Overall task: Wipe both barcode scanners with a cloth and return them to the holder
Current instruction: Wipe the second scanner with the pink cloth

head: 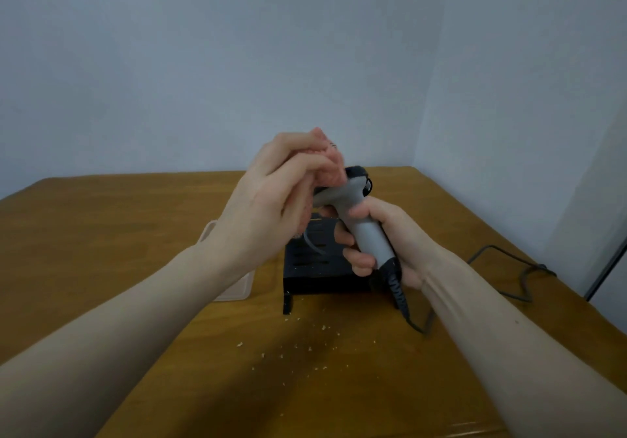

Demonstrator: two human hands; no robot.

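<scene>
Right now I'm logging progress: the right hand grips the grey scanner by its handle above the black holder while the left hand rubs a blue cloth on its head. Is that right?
Only the colour is wrong. In the head view the cloth bunched in the left hand is pink, not blue. The rest holds: the right hand grips the grey scanner by its handle above the black holder.

We've got the scanner (364, 227) held above the holder (315, 268), right hand (383, 244) wrapped round its grip, head pointing left. Left hand (271, 207) presses the cloth (330, 163) onto the head from the left. Holder sits mid-table (101, 234), a flat tray (234, 288) just left of it. Cable (502, 275) trails off right. Crumbs (295, 346) lie on the table in front of the holder.
</scene>
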